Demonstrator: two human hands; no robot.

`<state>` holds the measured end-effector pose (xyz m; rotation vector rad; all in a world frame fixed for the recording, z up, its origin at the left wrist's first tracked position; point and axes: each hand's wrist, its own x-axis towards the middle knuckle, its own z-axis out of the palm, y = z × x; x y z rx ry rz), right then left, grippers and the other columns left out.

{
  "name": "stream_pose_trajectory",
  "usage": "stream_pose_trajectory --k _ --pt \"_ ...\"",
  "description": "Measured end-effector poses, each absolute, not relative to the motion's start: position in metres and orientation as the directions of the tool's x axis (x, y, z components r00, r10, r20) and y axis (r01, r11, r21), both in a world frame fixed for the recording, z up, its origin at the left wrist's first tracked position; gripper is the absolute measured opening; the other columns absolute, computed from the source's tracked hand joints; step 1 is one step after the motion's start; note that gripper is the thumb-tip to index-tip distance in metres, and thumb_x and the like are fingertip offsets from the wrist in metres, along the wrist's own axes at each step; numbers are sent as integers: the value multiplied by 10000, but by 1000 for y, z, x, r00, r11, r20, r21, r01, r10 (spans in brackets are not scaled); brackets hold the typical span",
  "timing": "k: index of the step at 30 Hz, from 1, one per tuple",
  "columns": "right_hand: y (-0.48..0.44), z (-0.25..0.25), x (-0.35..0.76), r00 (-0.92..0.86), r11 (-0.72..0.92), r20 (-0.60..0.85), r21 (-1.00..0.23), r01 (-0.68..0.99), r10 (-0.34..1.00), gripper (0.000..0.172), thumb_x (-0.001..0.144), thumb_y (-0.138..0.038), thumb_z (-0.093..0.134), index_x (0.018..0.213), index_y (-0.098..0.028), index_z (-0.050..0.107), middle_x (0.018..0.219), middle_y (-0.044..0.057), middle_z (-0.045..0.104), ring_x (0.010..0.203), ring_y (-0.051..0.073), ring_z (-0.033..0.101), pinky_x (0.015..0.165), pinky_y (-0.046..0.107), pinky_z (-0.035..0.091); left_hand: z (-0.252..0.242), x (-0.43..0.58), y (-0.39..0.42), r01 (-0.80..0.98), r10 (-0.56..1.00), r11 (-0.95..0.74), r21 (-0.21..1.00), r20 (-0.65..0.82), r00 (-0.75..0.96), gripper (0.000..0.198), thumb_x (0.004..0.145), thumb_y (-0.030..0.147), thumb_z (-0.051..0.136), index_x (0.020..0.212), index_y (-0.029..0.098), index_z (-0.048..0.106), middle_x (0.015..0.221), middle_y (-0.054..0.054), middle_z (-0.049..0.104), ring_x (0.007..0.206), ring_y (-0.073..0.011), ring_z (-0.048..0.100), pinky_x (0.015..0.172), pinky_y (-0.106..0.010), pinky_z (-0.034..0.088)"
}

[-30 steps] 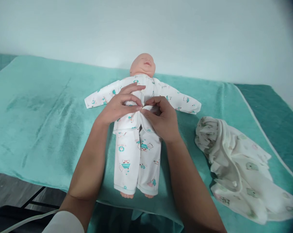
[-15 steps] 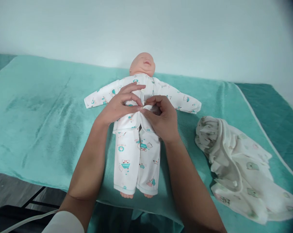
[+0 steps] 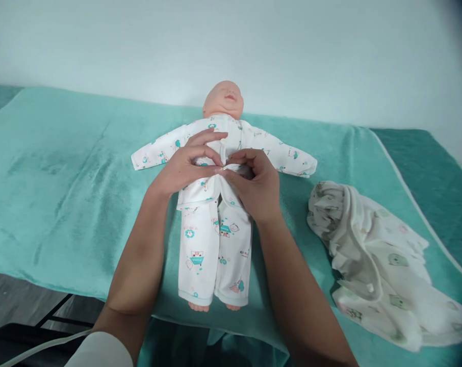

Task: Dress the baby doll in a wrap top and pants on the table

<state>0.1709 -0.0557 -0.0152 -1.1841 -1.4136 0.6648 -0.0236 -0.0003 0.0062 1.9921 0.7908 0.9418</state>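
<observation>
A baby doll lies on its back, dressed in a white printed jacket and matching white trousers. Its sleeves spread out to both sides. At the front opening of the jacket, my left hand pinches the edge between thumb and forefinger, its other fingers stretched over the chest. My right hand pinches the other side of the same opening, thumb tip against the left fingertips. A small button seems to be between the fingertips, mostly hidden. Above them, another button shows on the jacket front.
The doll lies on a teal plush blanket spread over a table or bed. A crumpled white printed baby garment or wrap lies to the right. Behind stands a pale wall. A white cable runs at lower left.
Both hands stay at the same place on the jacket front, with only tiny finger shifts. The view has moved very slightly.
</observation>
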Motion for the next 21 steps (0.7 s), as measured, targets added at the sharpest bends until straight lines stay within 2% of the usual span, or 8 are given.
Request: stream_pose_trajectory --k 7,17,21 --pt "-56 -13 170 151 345 403 -888 306 903 287 778 -249 815 1009 -253 644 949 -8 702 880 167 636 724 307 509 5 -24 1 163 777 -488 857 343 527 284 855 591 794 872 308 773 1560 12 602 1632 -301 325 1339 -633 266" --pt "-55 -16 171 122 350 383 -909 228 916 360 775 -276 809 1089 -263 635 976 1 707 859 164 647 670 294 502 4 -24 2 190 768 -513 837 348 538 262 874 573 781 895 313 771 1581 21 581 1632 -310 317 1347 -650 220" --pt "-54 -17 172 114 363 389 -910 198 914 350 796 -309 808 1092 -272 625 977 1 713 894 177 664 730 327 538 5 -24 1 213 767 -526 823 351 538 269 877 567 779 895 299 766 1589 5 575 1630 -318 322 1344 -658 213"
